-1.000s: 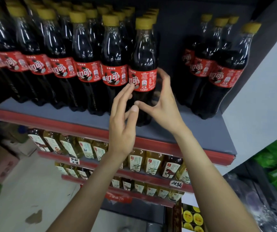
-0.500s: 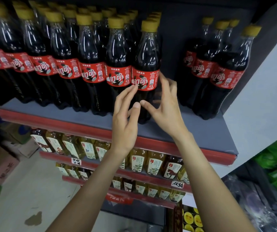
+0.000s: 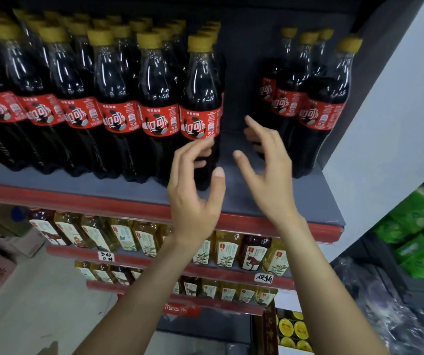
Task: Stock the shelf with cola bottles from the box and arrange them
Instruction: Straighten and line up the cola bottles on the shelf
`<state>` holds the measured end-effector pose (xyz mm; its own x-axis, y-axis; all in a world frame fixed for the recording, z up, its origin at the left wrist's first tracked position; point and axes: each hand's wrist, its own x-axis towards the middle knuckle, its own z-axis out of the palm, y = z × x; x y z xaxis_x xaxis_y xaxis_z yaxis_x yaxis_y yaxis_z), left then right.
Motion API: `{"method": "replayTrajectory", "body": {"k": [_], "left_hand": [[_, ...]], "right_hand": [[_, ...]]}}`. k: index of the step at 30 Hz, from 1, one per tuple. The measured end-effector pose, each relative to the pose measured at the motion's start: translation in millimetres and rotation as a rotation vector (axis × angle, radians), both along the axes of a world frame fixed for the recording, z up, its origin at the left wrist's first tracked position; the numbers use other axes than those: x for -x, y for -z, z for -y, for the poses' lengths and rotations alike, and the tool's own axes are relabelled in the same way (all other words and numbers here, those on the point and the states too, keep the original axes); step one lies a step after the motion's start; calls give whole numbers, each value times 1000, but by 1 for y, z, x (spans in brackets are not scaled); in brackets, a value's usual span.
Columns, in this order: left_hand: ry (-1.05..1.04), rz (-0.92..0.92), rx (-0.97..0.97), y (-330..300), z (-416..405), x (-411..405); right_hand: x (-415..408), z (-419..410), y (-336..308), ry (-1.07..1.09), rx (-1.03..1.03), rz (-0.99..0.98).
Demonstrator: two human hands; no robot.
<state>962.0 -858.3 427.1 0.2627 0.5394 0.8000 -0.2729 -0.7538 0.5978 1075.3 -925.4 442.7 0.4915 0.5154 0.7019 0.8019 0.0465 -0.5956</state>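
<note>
On the shelf (image 3: 295, 201) we see cola bottles (image 3: 118, 98) massed from 9 to 12 o'clock, back rows half hidden. Our left hand (image 3: 193, 198), fingers loosely curled, hides the end bottle (image 3: 202, 103)'s base; contact unclear. Right hand (image 3: 270, 175) spread, gripping nothing.

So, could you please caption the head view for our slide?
Both hands, left hand and right hand, open near the front cola bottle on the grey shelf.

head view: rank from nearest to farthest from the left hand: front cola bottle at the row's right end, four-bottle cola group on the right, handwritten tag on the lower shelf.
From the left hand:
1. Front cola bottle, just behind its fingers.
2. Four-bottle cola group, right, across the gap.
3. Handwritten tag, lower shelf, below right.
</note>
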Motion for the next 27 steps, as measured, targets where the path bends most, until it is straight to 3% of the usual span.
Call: {"method": "replayTrajectory", "body": {"k": [5, 9, 12, 15, 18, 23, 27], "left_hand": [[141, -114, 13, -16, 7, -53], [171, -380, 166, -23, -10, -111], [212, -482, 208, -24, -24, -148], [236, -418, 350, -25, -35, -172], [213, -278, 479, -26, -44, -186], [81, -330, 242, -15, -62, -197], [114, -381, 134, -13, -68, -204]], "right_hand": [[-39, 43, 9, 333, -80, -21], [-71, 52, 5, 414, 44, -132], [-79, 57, -3, 472, 30, -55], [-74, 54, -6, 502, -28, 60], [-78, 46, 0, 492, 4, 50], [-92, 35, -8, 393, 56, -155], [-98, 37, -9, 383, 86, -177]]}}
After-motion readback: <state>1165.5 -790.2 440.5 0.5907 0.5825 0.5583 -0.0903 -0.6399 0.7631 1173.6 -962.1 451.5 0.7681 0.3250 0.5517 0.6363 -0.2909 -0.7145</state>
